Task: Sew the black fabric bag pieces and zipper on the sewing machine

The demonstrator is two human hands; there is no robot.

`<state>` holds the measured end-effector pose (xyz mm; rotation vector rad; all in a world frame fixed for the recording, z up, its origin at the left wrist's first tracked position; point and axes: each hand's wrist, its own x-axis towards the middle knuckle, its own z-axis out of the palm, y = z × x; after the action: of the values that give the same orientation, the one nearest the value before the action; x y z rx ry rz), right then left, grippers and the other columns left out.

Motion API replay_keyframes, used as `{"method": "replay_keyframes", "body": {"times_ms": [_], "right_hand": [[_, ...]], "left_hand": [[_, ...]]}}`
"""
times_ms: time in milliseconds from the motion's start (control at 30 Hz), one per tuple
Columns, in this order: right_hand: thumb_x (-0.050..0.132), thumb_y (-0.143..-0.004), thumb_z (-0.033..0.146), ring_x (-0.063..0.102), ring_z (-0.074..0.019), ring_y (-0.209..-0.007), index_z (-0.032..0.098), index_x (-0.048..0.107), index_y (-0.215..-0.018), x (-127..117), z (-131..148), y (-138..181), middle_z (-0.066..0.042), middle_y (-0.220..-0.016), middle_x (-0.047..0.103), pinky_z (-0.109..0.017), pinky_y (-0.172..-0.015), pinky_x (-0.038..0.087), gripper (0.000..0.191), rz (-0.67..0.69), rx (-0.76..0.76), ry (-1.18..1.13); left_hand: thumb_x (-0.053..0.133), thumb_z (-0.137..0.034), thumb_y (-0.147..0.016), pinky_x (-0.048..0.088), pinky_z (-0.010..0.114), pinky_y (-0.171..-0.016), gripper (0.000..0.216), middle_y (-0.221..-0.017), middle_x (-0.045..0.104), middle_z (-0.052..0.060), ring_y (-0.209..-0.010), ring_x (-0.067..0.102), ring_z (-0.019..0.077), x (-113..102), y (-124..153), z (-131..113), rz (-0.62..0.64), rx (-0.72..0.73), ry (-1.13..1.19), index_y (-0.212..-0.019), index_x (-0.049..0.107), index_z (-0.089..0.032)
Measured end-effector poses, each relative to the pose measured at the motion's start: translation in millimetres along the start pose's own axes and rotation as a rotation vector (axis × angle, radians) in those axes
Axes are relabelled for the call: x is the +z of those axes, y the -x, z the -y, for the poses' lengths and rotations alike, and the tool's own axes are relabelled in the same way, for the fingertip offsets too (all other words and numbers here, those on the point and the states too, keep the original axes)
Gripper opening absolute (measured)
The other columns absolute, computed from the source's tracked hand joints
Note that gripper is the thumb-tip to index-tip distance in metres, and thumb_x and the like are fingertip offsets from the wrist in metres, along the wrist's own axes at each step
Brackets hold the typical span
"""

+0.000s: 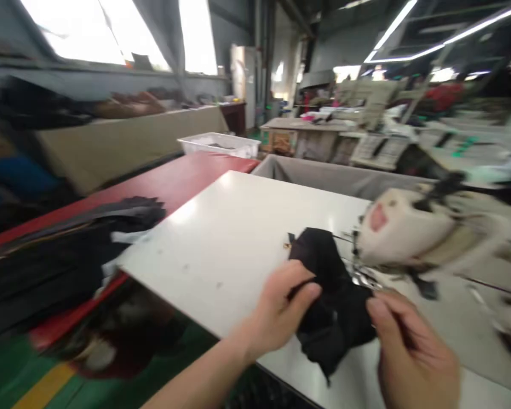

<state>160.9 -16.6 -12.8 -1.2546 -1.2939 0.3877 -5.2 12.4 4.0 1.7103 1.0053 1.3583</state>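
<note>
A crumpled piece of black fabric (330,295) lies on a white sewing table (234,238), next to the head of a cream sewing machine (404,230). My left hand (281,309) pinches the fabric's left side between thumb and fingers. At the fabric's right edge, my right hand (409,352) has its fingers curled and its thumb on the cloth. The view is smeared by motion.
A pile of black cloth pieces (63,250) lies on a red table (174,182) to the left. A white plastic bin (219,144) stands beyond it. Grey fabric lines a trough (336,176) behind the white table. More sewing stations (366,125) stand at the back right.
</note>
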Motion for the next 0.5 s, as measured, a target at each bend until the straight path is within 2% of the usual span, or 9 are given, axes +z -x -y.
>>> {"method": "replay_keyframes", "body": {"times_ms": [67, 133, 233, 367, 500], "right_hand": [[0.062, -0.087, 0.037, 0.062, -0.0181, -0.075, 0.020, 0.068, -0.084, -8.0, 2.8, -2.0, -0.002, -0.080, 0.066, -0.026, -0.062, 0.049, 0.018, 0.033, 0.013, 0.025], [0.058, -0.090, 0.033, 0.060, -0.0148, -0.067, 0.021, 0.066, -0.082, -6.9, 5.8, -4.5, 0.001, -0.072, 0.063, -0.023, -0.058, 0.046, 0.017, 0.031, 0.013, 0.000], [0.054, -0.092, 0.030, 0.058, -0.0125, -0.065, 0.022, 0.063, -0.086, -0.3, 9.7, -4.7, 0.003, -0.071, 0.061, -0.021, -0.058, 0.045, 0.014, 0.009, -0.002, -0.018], [0.051, -0.093, 0.032, 0.058, -0.0139, -0.071, 0.021, 0.062, -0.087, 3.6, 12.2, -2.7, 0.001, -0.075, 0.061, -0.022, -0.063, 0.046, 0.016, 0.008, 0.039, -0.048], [0.062, -0.086, 0.039, 0.055, -0.0141, -0.067, 0.022, 0.064, -0.093, -1.1, 12.1, -4.4, 0.002, -0.074, 0.060, -0.023, -0.060, 0.044, 0.018, 0.243, 0.225, -0.161]], "left_hand": [[0.043, -0.028, -0.094, 0.044, 0.026, -0.069, 0.022, -0.075, 0.060, 0.004, -0.073, 0.055, 0.0154, -8.7, -4.6, 5.8, 0.106, 0.130, -0.060, -0.082, 0.058, -0.018], [0.041, -0.025, -0.096, 0.043, 0.023, -0.062, 0.020, -0.073, 0.060, 0.002, -0.065, 0.054, 0.0131, -11.9, -4.8, 10.9, 0.159, 0.162, -0.099, -0.088, 0.059, -0.018], [0.039, -0.028, -0.097, 0.037, 0.021, -0.052, 0.024, -0.065, 0.052, -0.001, -0.056, 0.046, 0.0110, -5.9, -0.4, 12.3, 0.101, 0.119, -0.100, -0.086, 0.058, -0.018], [0.040, -0.034, -0.097, 0.034, 0.021, -0.054, 0.028, -0.066, 0.046, -0.002, -0.059, 0.041, 0.0103, 2.4, 0.8, 8.8, -0.002, 0.004, -0.052, -0.080, 0.055, -0.016], [0.042, -0.036, -0.097, 0.032, 0.022, -0.057, 0.035, -0.065, 0.041, -0.002, -0.061, 0.038, 0.0100, -0.6, -0.8, 10.0, 0.031, -0.096, 0.026, -0.068, 0.046, -0.016]]}}
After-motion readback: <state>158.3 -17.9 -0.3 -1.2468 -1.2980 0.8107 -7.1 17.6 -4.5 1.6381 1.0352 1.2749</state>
